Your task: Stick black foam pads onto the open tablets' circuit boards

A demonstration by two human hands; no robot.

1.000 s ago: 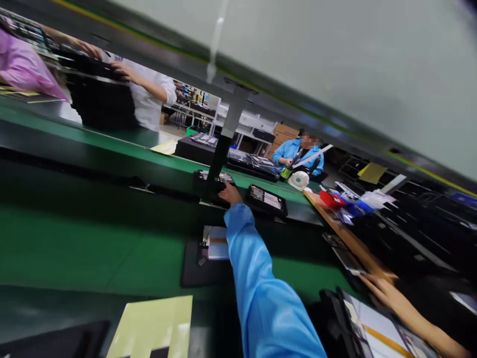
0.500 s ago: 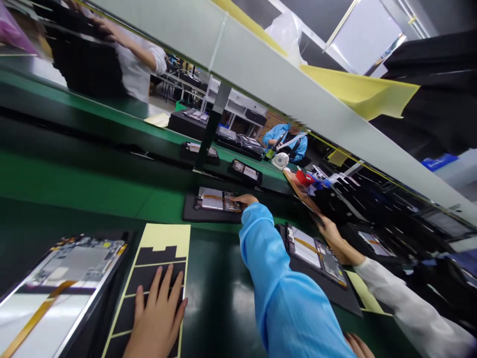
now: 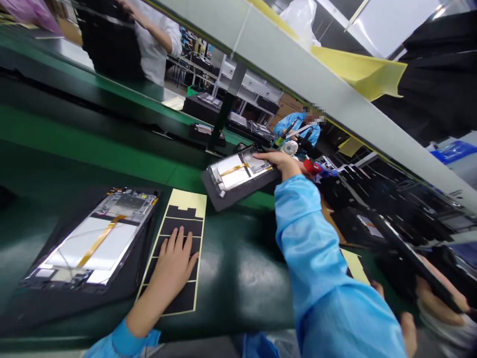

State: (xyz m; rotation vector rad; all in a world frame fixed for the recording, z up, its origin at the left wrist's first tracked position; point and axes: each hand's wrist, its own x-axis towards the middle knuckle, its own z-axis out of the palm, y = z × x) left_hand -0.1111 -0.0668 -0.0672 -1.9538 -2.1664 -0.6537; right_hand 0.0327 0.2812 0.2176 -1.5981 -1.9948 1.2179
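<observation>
My right hand grips the right end of a black tray with an opened tablet in it and holds it tilted above the green belt. My left hand lies flat, fingers spread, on a yellow sheet with black pads. To the left of that sheet a second opened tablet with a gold ribbon cable rests in a black tray on the bench.
A co-worker's hand at the right holds a dark tray. Another person in blue sits further down the line by a small white fan. A grey shelf beam with a yellow sheet runs overhead. More trays ride the far belt.
My right hand has taken the tray with the tablet off the belt and drawn it up and nearer. My left hand stays flat on the yellow sheet. The co-worker's tray has moved away to the right.
</observation>
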